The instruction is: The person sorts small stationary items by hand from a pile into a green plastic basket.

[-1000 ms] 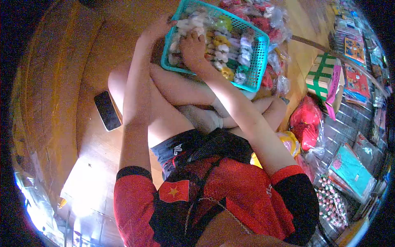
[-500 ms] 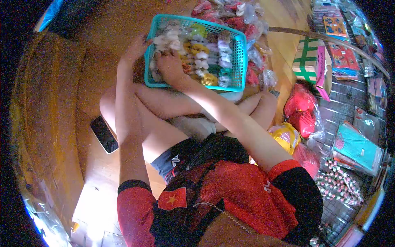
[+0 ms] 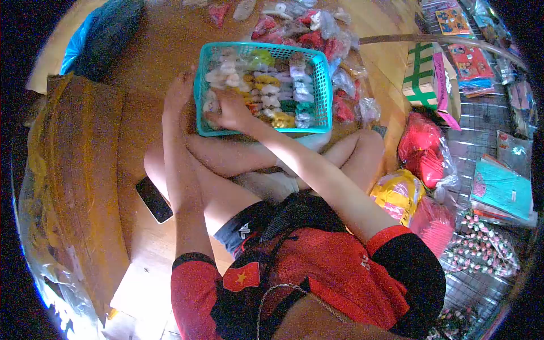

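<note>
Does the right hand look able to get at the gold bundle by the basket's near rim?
Probably yes: the right hand is already at the basket, and the gold bundle shows uncovered beside its forearm, with nothing visibly blocking the way.

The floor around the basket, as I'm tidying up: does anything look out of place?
The phone does, lying loose on the floor, where it might get stepped on. Beyond the basket, a red packet lies apart from the untidy heap.

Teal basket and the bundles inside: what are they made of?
Basket: likely moulded plastic, smooth-looking; even colour, perforated walls. Bundles: apparently soft fabric or yarn, matte; rounded, fluffy-looking outlines, though blur and grain leave the fibre open.
</note>
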Demonstrator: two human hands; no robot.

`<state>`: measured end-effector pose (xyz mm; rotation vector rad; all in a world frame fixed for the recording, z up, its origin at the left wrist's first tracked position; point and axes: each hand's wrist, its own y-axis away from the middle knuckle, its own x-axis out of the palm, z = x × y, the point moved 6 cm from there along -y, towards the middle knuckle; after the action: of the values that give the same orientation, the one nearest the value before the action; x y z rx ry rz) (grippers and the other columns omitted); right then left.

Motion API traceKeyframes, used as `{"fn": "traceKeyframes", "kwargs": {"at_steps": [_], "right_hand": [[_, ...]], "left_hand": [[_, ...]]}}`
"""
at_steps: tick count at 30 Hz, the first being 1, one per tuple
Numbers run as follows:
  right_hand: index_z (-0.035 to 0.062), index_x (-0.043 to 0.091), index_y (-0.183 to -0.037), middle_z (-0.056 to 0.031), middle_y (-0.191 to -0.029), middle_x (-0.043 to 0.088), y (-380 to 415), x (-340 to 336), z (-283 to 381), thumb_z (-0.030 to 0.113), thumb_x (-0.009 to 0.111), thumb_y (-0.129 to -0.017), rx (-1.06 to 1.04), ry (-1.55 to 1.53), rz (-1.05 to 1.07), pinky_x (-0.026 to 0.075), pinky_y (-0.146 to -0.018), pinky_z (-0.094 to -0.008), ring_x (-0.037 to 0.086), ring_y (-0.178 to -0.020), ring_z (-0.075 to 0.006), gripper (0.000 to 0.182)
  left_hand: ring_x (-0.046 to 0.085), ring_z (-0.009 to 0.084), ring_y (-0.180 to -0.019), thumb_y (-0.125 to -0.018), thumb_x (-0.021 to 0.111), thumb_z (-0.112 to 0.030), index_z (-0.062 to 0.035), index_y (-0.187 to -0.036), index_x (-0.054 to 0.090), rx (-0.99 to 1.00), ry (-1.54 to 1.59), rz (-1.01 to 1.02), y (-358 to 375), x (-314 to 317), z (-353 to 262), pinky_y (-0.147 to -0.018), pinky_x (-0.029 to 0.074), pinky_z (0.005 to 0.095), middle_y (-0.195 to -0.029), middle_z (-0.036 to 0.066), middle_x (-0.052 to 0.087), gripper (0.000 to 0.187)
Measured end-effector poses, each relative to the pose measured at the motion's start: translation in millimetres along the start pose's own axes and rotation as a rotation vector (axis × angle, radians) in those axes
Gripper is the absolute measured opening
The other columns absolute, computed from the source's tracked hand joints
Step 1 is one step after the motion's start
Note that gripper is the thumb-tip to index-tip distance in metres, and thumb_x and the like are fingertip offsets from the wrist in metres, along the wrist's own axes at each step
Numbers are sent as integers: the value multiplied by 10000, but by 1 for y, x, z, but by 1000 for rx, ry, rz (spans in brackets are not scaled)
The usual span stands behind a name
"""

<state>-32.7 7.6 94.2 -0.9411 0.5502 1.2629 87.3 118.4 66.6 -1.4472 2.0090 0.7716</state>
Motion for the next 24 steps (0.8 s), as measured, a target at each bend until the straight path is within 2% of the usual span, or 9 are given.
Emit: {"fn": "traceKeyframes", "kwargs": {"at_steps": [4,8,10,11,13,16,19,20,24], "right_hand": [[32,487,-1054,-145,-1026,543,-9,-69,-20,173,616,-703,13,-350,-150,425,-770,-358,539,-907,-271,400],[55,502,-1004,-120,-890,599,-40,-117,-123,165,587,-761,194,-67,-322,467,-672,-313,590,-780,-213,280],[52,519,-1011,-168,-843,599,-66,-118,-178,281,603,-743,114,128,-347,467,-702,-358,597,-778,-281,362],[69,524,-1060,-177,-883,594,-76,-112,-209,383,579,-741,143,227,-323,462,-741,-377,585,-835,-308,451],[49,470,-1148,-152,-953,570,-93,-134,-168,307,493,-839,236,428,-162,460,-593,-341,551,-650,-250,404],[58,426,-1193,-164,-1017,546,-102,-95,-232,327,489,-837,-26,314,-182,468,-659,-381,566,-728,-288,451],[57,397,-1204,-152,-1045,535,-105,-78,-249,283,490,-846,328,83,228,459,-704,-382,569,-765,-300,433],[46,419,-1150,-133,-927,547,-108,-86,-219,232,485,-856,65,19,218,464,-677,-373,566,-732,-290,354],[118,490,-1151,-169,-1009,568,-103,-74,-252,486,550,-718,276,224,247,436,-812,-369,553,-937,-301,572]], "left_hand": [[566,330,-876,-844,370,-473,-13,-1006,565,80,24,-149,0,-13,-3,-764,420,402,-883,193,602,525],[589,298,-828,-852,400,-404,-22,-971,584,155,51,-241,5,-19,-23,-730,439,380,-844,170,615,441],[596,287,-810,-853,416,-370,-26,-958,591,113,79,-188,0,-17,-28,-719,445,369,-833,159,619,400],[598,283,-803,-852,423,-356,-28,-955,593,82,80,-137,-6,-12,-26,-716,448,363,-830,152,621,383],[601,281,-790,-849,436,-335,-36,-952,596,73,116,-101,-10,-6,-23,-707,452,355,-826,146,622,354],[602,286,-774,-842,451,-323,-54,-955,599,134,156,-114,-9,-5,-27,-688,458,353,-821,148,620,328],[600,293,-768,-834,463,-329,-66,-955,599,167,89,-76,-13,-6,-29,-673,462,358,-815,154,617,320],[599,295,-766,-833,465,-330,-67,-955,598,170,78,-61,-13,-4,-27,-670,463,361,-813,155,617,319],[599,297,-754,-829,472,-334,-61,-959,589,187,41,-34,-18,3,-22,-668,467,368,-801,149,617,324]]}}
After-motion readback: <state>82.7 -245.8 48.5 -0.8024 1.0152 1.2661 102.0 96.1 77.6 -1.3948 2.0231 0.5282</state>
